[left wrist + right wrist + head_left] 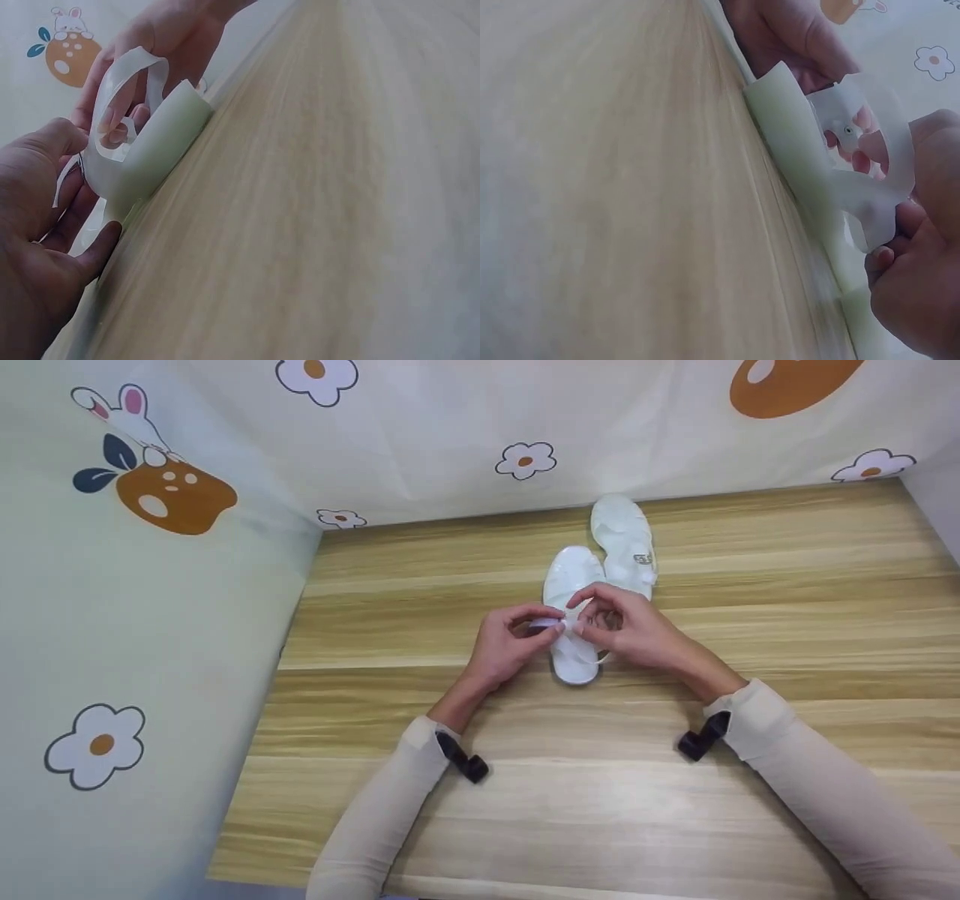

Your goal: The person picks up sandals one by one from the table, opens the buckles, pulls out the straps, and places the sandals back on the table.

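Note:
A white sandal (574,570) with translucent straps lies on the wooden table, toe pointing away from me. Both hands meet over its ankle strap (111,94), which stands up in a loop from the heel end. My left hand (508,643) pinches the strap from the left between thumb and fingers, with a pale strap end sticking out past them. From the right, my right hand (634,628) grips the strap with thumb and fingertips close to the left ones. A small round metal stud (848,130) shows on the strap. Fingers partly hide the join.
The second white sandal (621,521), with a metal buckle (643,559), lies just behind and right of the first, near the back wall. Printed cloth (420,442) with flowers and oranges covers the walls. The wooden table (570,795) extends around the sandals.

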The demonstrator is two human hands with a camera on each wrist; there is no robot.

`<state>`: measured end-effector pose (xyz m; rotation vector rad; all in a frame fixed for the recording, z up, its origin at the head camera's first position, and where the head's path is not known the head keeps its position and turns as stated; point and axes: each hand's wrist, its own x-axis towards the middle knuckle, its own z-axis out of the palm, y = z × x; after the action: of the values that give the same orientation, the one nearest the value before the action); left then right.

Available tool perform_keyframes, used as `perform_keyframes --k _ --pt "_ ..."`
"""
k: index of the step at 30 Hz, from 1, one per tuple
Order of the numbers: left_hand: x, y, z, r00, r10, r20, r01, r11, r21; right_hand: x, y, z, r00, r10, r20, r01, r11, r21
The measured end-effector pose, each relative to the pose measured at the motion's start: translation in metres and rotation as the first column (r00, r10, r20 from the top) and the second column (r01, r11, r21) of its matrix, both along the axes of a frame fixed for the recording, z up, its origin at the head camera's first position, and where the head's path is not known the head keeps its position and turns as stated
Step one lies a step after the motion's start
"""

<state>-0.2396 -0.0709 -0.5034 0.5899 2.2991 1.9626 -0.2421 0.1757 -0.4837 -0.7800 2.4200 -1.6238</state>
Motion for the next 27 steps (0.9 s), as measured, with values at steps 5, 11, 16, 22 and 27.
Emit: perform_keyframes --k 5,11,16,22,27 --pt "-0.0006 -0.0007 0.001 1.0 0.0 0.0 0.0 1.0 -0.005 0.0005 0.002 -0.0001 1.0 -0.013 -0.004 0.013 1.0 -0.011" --pt "-0.0019 -0.0014 0.0011 1.0 -0.025 0.009 0.025 1.0 0.007 0.0008 0.0049 0.0008 0.999 -0.034 0.007 0.034 0.999 0.006" --pt "-0.0023 -0.0025 0.0009 1.0 -0.019 0.007 0.019 1.0 0.002 -0.0002 0.0068 0.0013 1.0 -0.011 0.009 0.011 1.0 -0.003" --pt "-0.0022 -0.0029 0.0006 1.0 -0.004 0.015 0.004 1.0 -0.004 -0.0022 0.0077 0.0007 1.0 0.025 -0.002 -0.025 1.0 -0.016" --pt "-0.0018 -0.004 0.0002 1.0 -0.002 0.019 0.002 1.0 -0.01 -0.0033 0.0077 -0.0006 1.0 0.025 -0.015 -0.026 1.0 -0.01"
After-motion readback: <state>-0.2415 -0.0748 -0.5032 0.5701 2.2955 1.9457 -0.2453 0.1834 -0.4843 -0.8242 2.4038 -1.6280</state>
